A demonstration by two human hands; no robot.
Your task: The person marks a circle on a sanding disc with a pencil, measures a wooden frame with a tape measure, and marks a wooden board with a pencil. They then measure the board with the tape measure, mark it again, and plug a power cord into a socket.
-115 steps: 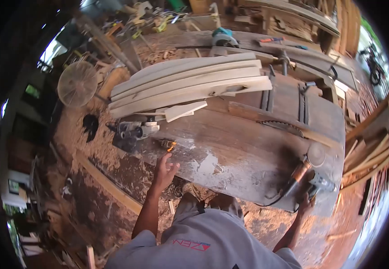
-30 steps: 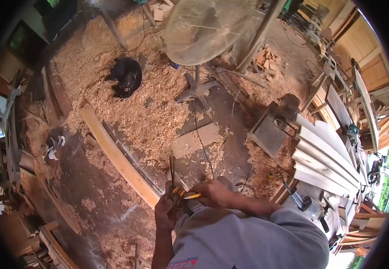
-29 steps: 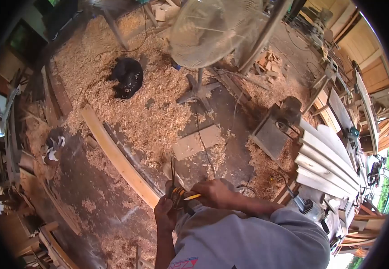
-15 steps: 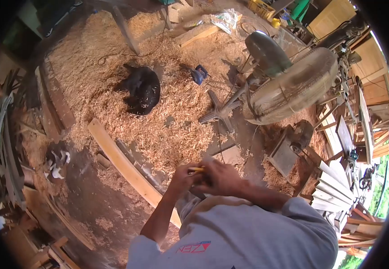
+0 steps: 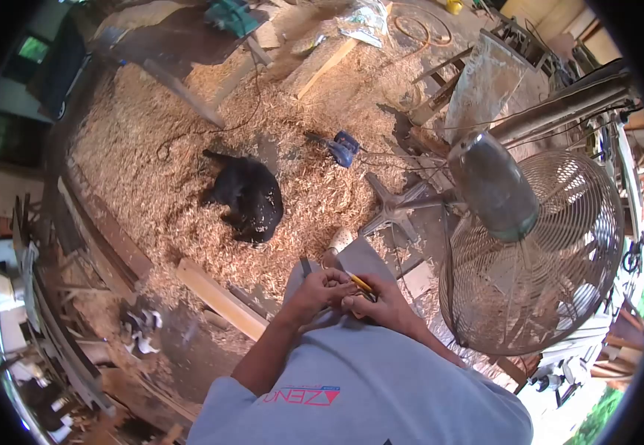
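Observation:
Both hands are together in front of my grey shirt, low in the middle of the view. My right hand [image 5: 385,302] has its fingers closed on a yellow pencil [image 5: 361,283], which slants across toward the other hand. My left hand [image 5: 322,289] is closed close beside it, its fingers curled; a dark flat strip [image 5: 306,266] stands up just behind its knuckles. Whether that hand grips the strip or something small is too unclear to tell.
A black dog [image 5: 251,199] lies on wood shavings [image 5: 159,163]. Beyond my hands is a blue power tool [image 5: 343,148]. A large caged fan [image 5: 537,259] stands close on the right. A pale board [image 5: 222,300] lies at the left.
The view has shifted, so the fan looms larger and the dog sits lower. My hands have drawn slightly apart, and the pencil shows more fully.

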